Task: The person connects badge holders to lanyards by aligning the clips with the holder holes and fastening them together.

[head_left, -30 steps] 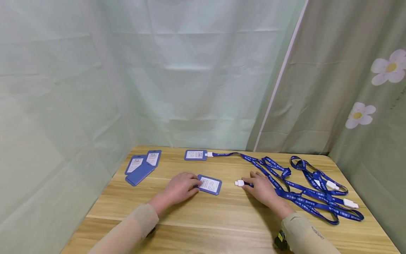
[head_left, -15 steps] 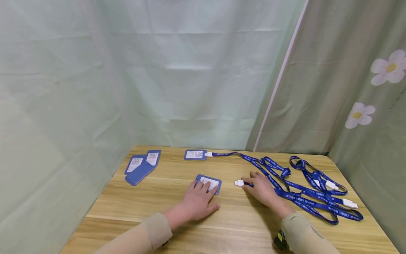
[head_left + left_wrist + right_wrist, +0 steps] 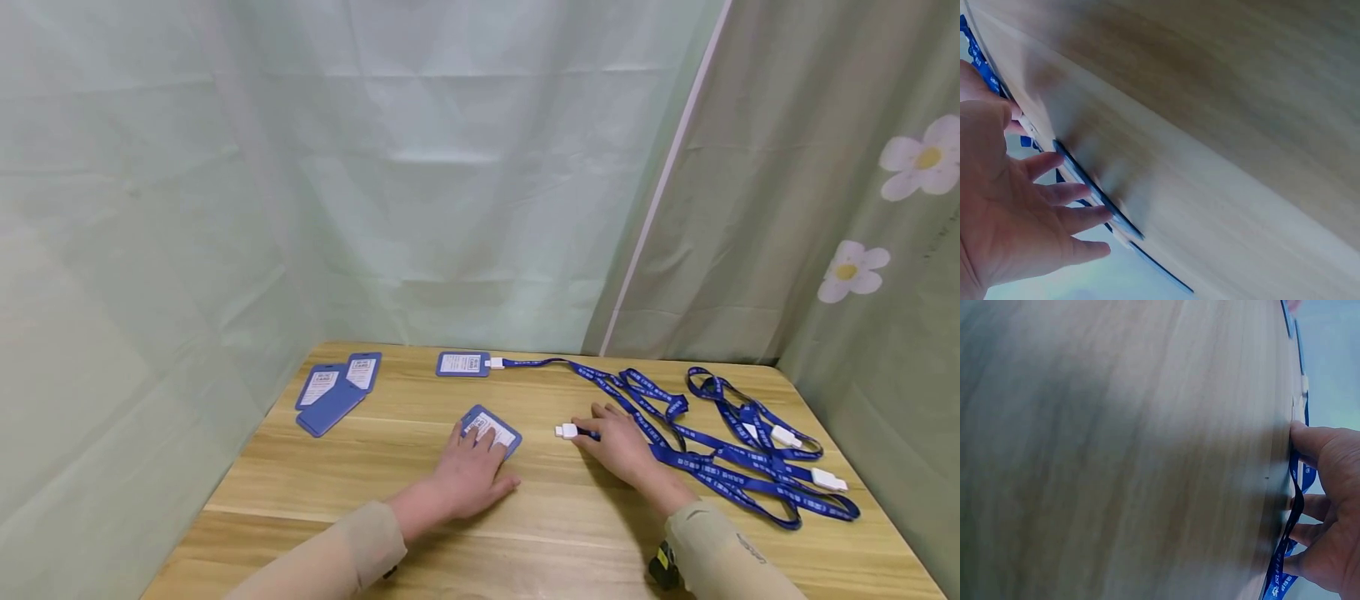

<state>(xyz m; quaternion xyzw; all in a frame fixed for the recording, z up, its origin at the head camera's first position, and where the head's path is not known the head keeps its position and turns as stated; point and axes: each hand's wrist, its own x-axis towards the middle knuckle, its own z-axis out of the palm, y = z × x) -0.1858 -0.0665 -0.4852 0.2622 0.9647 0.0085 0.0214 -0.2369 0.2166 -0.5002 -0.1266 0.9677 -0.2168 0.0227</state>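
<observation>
My left hand [image 3: 467,482] rests its spread fingers on a blue card holder [image 3: 507,437] lying tilted on the table, covering part of its white card. From the side, the left wrist view shows the fingers of that hand [image 3: 1029,219] straight against the holder [image 3: 1130,226]. To the right, my right hand [image 3: 618,446] holds a blue lanyard just behind its white clip [image 3: 567,431], which points left toward the holder without touching it. In the right wrist view, thumb and fingers of this hand [image 3: 1335,494] are at the lanyard strap [image 3: 1296,509].
Three blue card holders [image 3: 330,410] overlap at the left back. At the back centre, another holder [image 3: 453,364] is joined to a lanyard by a white clip [image 3: 496,363]. Tangled blue lanyards [image 3: 738,458] with white clips [image 3: 828,480] spread over the right side. Curtains hang behind the table.
My left hand has moved from the holder's left edge to its near side, fingers now on top. The holder has turned slightly clockwise, its left end farther away. The right hand has stayed put.
</observation>
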